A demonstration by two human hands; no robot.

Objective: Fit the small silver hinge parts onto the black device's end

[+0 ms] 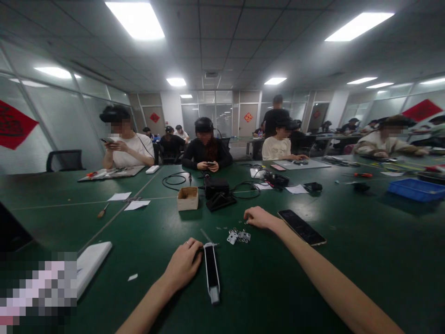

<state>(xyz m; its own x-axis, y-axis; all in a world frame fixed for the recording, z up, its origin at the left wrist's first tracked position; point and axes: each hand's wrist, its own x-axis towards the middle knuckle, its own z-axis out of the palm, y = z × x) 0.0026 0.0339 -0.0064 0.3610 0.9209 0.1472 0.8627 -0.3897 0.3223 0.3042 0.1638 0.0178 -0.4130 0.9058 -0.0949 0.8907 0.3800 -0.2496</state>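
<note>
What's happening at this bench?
Someone is working bare-handed at a green table. The left hand is at the edge of a long pale-framed device with a dark face; whether it grips it, I can't tell. The right hand reaches down beside a small heap of silvery parts; no lifted part shows. A phone lies by the right forearm. Across the table sits a co-worker in black.

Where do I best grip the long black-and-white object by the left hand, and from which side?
Probably mid-length on the long object, coming from above, pinching its two long edges: it lies flat and narrow, with the left hand beside its left edge.
</note>
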